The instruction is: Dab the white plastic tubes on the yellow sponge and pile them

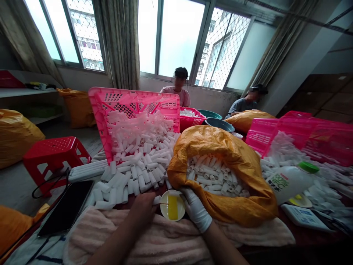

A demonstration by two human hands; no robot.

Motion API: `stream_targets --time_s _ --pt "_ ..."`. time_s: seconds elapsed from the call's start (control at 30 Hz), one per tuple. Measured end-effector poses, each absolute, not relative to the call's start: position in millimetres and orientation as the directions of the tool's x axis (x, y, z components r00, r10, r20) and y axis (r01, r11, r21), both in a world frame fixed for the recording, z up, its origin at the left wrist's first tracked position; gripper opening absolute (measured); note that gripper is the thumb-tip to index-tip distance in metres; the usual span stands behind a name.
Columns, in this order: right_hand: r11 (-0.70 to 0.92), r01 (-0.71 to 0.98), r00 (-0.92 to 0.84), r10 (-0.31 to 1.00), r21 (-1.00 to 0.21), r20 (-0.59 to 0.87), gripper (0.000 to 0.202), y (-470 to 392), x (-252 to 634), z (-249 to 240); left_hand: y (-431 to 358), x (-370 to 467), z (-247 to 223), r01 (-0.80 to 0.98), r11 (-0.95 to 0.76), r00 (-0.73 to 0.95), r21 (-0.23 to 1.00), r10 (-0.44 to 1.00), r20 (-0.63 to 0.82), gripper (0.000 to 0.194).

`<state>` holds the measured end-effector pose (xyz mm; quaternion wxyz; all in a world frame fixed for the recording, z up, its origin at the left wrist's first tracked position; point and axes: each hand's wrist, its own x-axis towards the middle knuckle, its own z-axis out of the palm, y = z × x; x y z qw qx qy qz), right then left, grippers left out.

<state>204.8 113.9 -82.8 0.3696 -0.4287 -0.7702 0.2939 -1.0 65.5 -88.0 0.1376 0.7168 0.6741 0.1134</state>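
My left hand point(143, 206) is bare and closed around a short white plastic tube point(157, 200), just left of a small white dish point(164, 214). From the tube's end a thin reddish stick point(164, 203) reaches over the dish, which has a yellow patch inside. On the dish's other side, my right hand point(196, 209) wears a white glove, its fingers stretched along the rim; the fingertips are partly hidden. Right behind it, an orange woven sack point(228, 147) gapes, full of similar white tubes point(215, 175). More loose tubes point(143, 162) spill from a tilted pink crate point(135, 97).
A pinkish towel point(154, 243) covers the table's front edge. A phone point(67, 208) lies at left, near a red stool point(55, 151). On the right are a green-capped bottle point(292, 180), a white box point(306, 218) and another pink crate point(306, 132). Two people sit beyond the table.
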Motion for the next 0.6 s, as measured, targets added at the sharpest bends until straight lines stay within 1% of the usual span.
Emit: stream_targets --time_s 0.13,0.3,0.43,0.53,0.6 --pt "0.492 0.427 -0.384 0.858 -0.758 0.341 0.02 113.1 204.2 -82.6 66.2 -1.7 -89.1 0.935 -0.058 0.067 0.35 0.998 -0.013 0.012" --pt "0.466 0.413 -0.34 0.876 -0.782 0.343 0.024 114.3 206.0 -88.4 66.2 -2.9 -92.0 0.932 -0.054 0.063 0.358 0.998 -0.013 0.012" --pt "0.495 0.412 -0.351 0.861 -0.765 0.369 0.017 116.1 209.0 -94.2 66.6 -4.4 -93.1 0.93 -0.057 0.063 0.363 0.998 -0.006 0.011" --pt "0.518 0.406 -0.359 0.848 -0.753 0.39 0.024 118.6 211.3 -98.9 67.4 -5.2 -94.5 0.926 -0.055 0.058 0.374 0.998 0.003 0.01" --pt "0.498 0.401 -0.365 0.857 -0.769 0.364 0.026 119.6 210.9 -100.1 68.0 -5.4 -95.7 0.926 -0.064 0.063 0.371 0.998 0.015 0.009"
